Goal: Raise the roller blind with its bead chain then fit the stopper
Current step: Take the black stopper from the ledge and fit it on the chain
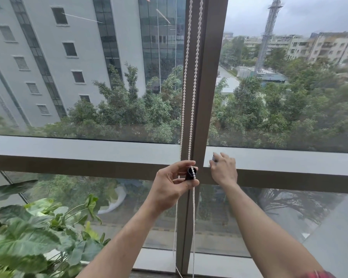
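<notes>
A white bead chain (187,57) hangs in two strands in front of the brown vertical window post (207,77). My left hand (173,184) pinches a small black cylindrical stopper (190,174) against the right strand at the height of the horizontal bar. My right hand (223,169) rests on the ledge just right of the post, its fingers closed around a small grey piece (214,158) that is mostly hidden. The blind itself is out of view above.
A grey horizontal window bar (88,155) crosses the glass at hand height. A large leafy potted plant (38,233) fills the lower left corner. The window sill (157,263) runs along the bottom. Buildings and trees lie outside.
</notes>
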{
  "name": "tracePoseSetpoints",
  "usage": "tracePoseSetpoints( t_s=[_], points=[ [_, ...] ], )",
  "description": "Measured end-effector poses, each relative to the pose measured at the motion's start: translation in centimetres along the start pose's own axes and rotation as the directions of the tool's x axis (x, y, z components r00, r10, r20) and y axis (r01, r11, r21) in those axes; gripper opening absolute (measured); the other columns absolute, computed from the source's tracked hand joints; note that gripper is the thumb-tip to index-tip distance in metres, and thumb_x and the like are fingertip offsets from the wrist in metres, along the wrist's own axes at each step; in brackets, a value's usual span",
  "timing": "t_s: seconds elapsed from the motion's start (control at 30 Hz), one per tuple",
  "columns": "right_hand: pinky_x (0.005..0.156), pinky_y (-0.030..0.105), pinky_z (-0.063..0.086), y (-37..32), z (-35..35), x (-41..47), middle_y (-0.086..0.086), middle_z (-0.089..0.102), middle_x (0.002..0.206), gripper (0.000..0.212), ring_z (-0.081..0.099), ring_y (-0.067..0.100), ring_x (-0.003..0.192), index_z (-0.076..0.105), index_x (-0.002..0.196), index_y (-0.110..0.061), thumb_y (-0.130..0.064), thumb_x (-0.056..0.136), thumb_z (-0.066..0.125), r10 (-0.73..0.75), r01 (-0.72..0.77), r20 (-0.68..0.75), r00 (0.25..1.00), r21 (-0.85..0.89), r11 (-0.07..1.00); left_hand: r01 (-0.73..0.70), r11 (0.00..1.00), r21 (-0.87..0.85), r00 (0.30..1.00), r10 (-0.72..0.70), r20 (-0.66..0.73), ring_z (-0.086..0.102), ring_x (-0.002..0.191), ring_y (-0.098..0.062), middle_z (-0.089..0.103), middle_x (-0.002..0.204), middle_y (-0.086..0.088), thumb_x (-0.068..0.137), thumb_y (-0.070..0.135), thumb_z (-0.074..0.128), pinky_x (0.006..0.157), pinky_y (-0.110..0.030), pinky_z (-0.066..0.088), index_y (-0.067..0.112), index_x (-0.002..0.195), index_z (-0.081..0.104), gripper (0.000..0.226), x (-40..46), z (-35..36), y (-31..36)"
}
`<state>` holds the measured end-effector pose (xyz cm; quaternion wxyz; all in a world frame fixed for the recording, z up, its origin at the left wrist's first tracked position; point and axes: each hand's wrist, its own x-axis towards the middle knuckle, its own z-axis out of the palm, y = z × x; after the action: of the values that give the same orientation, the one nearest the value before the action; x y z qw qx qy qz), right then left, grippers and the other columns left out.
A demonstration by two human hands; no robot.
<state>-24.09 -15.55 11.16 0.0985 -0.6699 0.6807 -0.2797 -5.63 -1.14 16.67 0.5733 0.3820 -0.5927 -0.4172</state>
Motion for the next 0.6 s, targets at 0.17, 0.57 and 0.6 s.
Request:
tracePoseSetpoints(
  t_s=[0.17,0.57,0.6],
  points=[
    [0.09,0.04,0.042,0.3,0.3,-0.4,0.007,0.069,0.118,0.029,0.047,0.032,0.12,0.065,0.125,-0.017,-0.024,0.101,0.053,0.035,-0.026,-0.068,0.997,0.13,0.991,0.0,1.0,-0.002,1.0,0.0,0.01,0.072,0.1,-0.018,0.077,0.106,-0.001,0.075,0.0,0.081,0.086,-0.028,0.056,0.029,0.111,0.072,0.047,-0.2,0.0,0.1],
    [0.072,0.026,0.052,-2.0,-2.3,-3.4,-0.005,0.068,0.081,0.011,0.068,0.02,0.082,0.062,0.09,-0.021,-0.021,0.087,0.072,0.158,-0.008,-0.189,0.969,0.617,0.787,-0.003,1.0,0.008,1.0,0.003,0.014,0.072,0.101,-0.02,0.077,0.106,-0.001,0.074,0.005,0.082,0.087,-0.03,0.057,0.031,0.111,0.072,0.046,-0.3,-0.2,0.2],
    [0.071,0.026,0.053,-2.6,-2.9,-3.9,-0.003,0.068,0.082,0.012,0.07,0.02,0.081,0.061,0.088,-0.022,-0.022,0.086,0.073,0.154,0.007,-0.181,0.971,0.67,0.742,-0.006,1.0,0.01,1.0,0.005,0.016,0.072,0.1,-0.019,0.077,0.106,0.0,0.074,0.005,0.082,0.085,-0.027,0.056,0.031,0.111,0.072,0.046,-0.2,-0.3,0.2]
  ],
)
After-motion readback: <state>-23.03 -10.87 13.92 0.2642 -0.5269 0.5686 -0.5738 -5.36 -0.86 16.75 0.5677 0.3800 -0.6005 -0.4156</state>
